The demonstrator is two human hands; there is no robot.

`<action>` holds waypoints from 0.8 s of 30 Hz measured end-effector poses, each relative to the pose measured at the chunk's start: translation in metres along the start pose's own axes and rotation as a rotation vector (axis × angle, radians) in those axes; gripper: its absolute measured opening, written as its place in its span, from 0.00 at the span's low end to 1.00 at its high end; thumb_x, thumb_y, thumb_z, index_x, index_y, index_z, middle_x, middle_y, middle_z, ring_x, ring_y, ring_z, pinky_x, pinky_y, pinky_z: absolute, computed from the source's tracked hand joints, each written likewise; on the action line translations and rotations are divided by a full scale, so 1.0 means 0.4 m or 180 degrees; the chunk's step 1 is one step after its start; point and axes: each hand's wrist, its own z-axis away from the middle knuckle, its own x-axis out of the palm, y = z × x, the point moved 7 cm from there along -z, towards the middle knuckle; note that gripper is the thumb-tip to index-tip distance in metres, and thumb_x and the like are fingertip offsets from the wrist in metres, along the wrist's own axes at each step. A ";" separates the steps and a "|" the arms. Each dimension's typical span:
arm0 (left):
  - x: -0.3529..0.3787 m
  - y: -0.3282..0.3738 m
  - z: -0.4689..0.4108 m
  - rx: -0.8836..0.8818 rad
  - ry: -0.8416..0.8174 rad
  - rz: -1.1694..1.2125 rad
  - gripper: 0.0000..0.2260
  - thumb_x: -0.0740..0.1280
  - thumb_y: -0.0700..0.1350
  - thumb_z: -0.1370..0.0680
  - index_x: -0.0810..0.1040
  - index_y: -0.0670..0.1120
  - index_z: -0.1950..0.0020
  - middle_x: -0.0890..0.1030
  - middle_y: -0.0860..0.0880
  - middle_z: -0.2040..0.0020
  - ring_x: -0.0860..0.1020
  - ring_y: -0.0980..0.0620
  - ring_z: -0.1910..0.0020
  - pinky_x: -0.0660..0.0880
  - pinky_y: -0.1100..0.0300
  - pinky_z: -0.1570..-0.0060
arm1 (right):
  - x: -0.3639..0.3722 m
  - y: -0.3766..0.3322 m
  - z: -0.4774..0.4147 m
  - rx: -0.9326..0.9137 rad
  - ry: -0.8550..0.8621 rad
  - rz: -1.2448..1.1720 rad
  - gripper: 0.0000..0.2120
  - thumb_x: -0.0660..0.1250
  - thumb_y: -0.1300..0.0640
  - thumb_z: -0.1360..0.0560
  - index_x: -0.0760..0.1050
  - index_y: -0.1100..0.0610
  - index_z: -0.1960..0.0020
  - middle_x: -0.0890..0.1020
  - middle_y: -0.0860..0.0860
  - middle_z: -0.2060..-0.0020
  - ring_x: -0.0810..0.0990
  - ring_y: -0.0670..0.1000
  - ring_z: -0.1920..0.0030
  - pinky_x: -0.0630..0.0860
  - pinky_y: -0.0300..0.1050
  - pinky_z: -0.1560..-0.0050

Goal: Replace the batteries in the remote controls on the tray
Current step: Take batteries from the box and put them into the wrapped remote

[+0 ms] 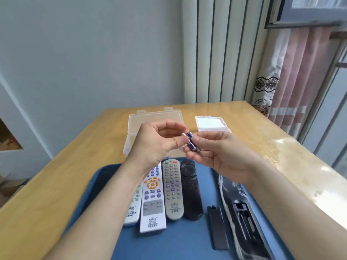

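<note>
Blue batteries [191, 143] pinched between left hand [156, 142], right hand [217, 155].

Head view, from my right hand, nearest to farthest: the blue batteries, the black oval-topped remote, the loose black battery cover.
1. Blue batteries: pinched by the right hand.
2. Black oval-topped remote: on the blue tray, below the hand.
3. Loose black battery cover: farther down the tray, toward the person.

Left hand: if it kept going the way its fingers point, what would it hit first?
The blue batteries that the right hand holds: fingertips of the left hand seem to pinch their silver end. Behind them come the right hand's fingers.
</note>
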 end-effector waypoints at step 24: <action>0.038 -0.088 0.124 -0.1185 0.0731 0.2354 0.09 0.57 0.34 0.21 0.75 0.41 0.55 0.79 0.43 0.64 0.82 0.47 0.65 0.80 0.61 0.66 | -0.062 0.051 0.064 -0.0301 0.0507 -0.0464 0.13 0.72 0.64 0.36 0.79 0.60 0.51 0.84 0.54 0.62 0.81 0.48 0.66 0.78 0.35 0.64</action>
